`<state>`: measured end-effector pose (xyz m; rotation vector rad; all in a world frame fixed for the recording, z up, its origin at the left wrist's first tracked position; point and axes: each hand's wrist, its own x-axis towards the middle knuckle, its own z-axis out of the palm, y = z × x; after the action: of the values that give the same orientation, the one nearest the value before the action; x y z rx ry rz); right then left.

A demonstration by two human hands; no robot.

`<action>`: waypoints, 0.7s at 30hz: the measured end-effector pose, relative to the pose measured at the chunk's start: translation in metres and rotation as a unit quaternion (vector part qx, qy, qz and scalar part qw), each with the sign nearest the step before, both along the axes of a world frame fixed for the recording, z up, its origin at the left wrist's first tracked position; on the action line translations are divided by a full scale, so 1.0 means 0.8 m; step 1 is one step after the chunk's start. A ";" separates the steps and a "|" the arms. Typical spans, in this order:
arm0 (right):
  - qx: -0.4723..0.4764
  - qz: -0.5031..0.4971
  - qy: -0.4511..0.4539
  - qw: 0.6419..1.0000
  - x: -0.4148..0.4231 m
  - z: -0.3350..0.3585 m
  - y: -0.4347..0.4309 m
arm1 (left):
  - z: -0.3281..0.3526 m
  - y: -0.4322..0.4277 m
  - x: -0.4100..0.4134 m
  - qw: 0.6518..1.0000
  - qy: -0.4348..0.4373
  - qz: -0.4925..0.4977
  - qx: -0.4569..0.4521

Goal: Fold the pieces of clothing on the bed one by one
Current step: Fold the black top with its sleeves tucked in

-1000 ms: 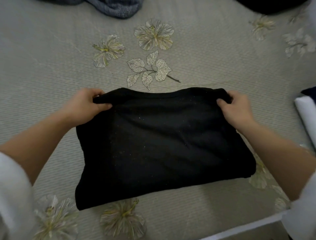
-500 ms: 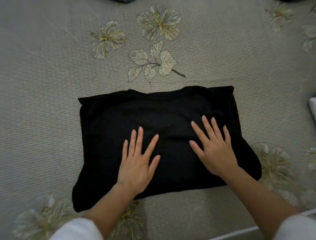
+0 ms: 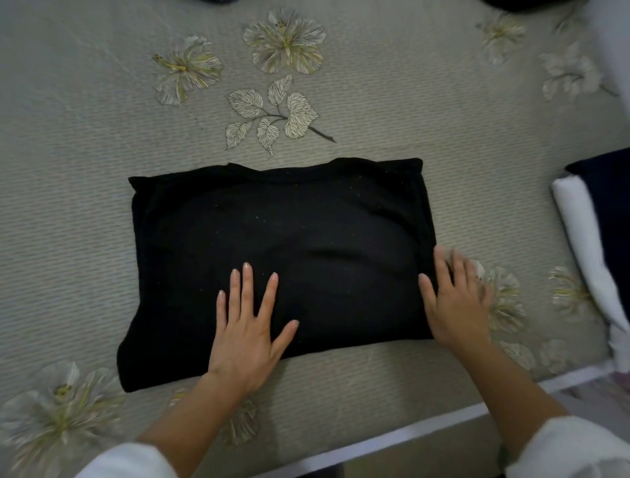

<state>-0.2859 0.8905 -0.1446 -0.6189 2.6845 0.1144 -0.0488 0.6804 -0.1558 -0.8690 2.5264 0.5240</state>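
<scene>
A black garment (image 3: 279, 239) lies folded into a rectangle on the grey flowered bedspread (image 3: 68, 170), in the middle of the head view. My left hand (image 3: 249, 327) presses flat on its lower middle, fingers straight and spread. At the garment's right edge rests my right hand (image 3: 453, 300), fingers straight, partly on the cloth and partly on the bedspread.
Folded white cloth (image 3: 586, 259) and a dark folded piece (image 3: 610, 204) lie at the right edge. Dark clothing (image 3: 531, 4) shows at the top edge. The bed's near edge (image 3: 409, 430) runs along the bottom right.
A second ago both hands gripped the garment's far corners. They let go and pressed flat on it; since then my right hand has slid from the middle to the right edge.
</scene>
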 end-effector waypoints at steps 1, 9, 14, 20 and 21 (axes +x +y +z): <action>-0.032 -0.053 -0.014 0.998 -0.001 0.002 0.001 | 0.001 0.003 0.001 1.000 -0.003 0.006 0.003; -0.205 -0.286 -0.091 0.932 -0.017 0.020 -0.017 | 0.007 -0.011 -0.066 0.991 0.076 -0.100 0.050; -0.219 -0.371 -0.247 0.868 -0.041 0.054 -0.035 | 0.021 -0.010 -0.090 0.993 -0.004 -0.067 0.099; -0.229 -0.332 -0.448 0.798 -0.037 0.129 -0.075 | 0.067 -0.024 -0.088 0.870 0.141 0.243 0.405; -0.239 -0.306 -0.473 0.791 -0.031 0.141 -0.087 | 0.071 -0.026 -0.079 0.836 0.166 0.294 0.433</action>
<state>-0.3105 0.8213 -0.0321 0.1250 1.7482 -0.8455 -0.1117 0.6598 -0.0993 -1.2006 1.8282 1.9578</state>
